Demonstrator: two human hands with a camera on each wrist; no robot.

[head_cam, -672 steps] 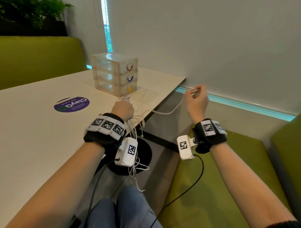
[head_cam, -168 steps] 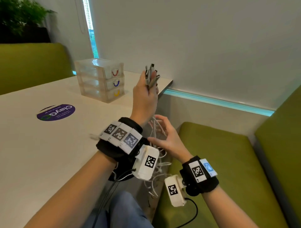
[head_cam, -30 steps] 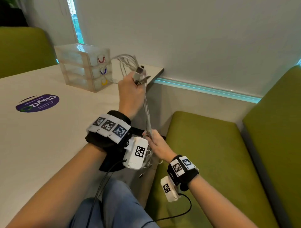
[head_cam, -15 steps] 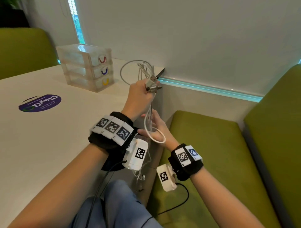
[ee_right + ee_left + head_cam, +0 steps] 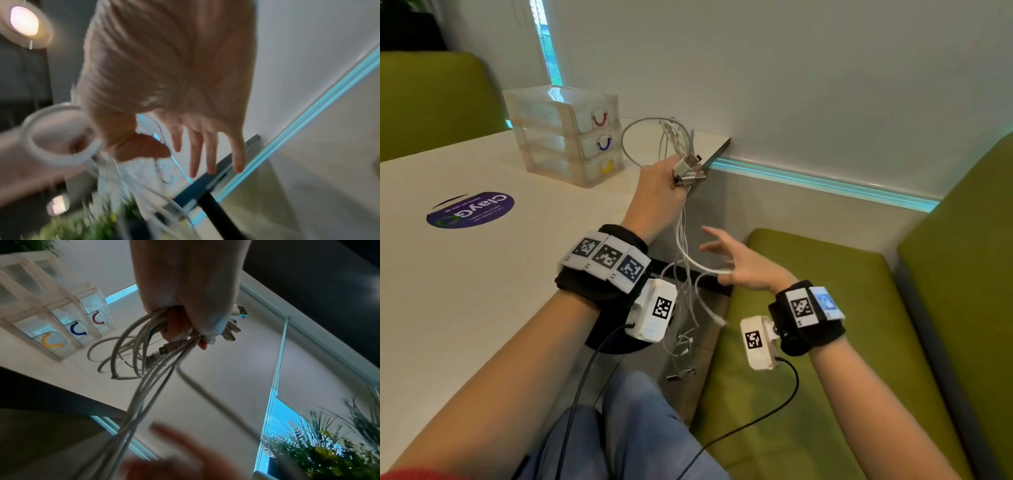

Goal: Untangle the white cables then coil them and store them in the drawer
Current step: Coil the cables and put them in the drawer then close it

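From the head view, the left hand (image 5: 657, 186) is in the middle of the frame, above the tabletop (image 5: 482, 274) edge, and its fingers are closed around the cables (image 5: 681, 240) near their plugs. One loop of cable stands up above the fist, and the rest hangs down toward the lower middle of the frame, loose and not coiled. The right hand (image 5: 739, 263) is to the right of the hanging strands with fingers spread wide; one strand lies across its fingers, but it grips nothing. The drawers (image 5: 565, 133) stand in the upper left of the frame on the tabletop, all three closed as far as I can see.

In the left wrist view, the left hand (image 5: 189, 293) at the top centre holds the cables (image 5: 144, 369) in a tight fist, with several plugs sticking out beside the fingers. The drawers (image 5: 53, 318) are at the left.

In the right wrist view, which is blurred, the right hand (image 5: 174, 81) fills the centre with straight, parted fingers (image 5: 209, 151).

I judge the untangling is mostly done, because the strands hang nearly parallel. The coiling has only begun, and storing in a drawer is not yet done.
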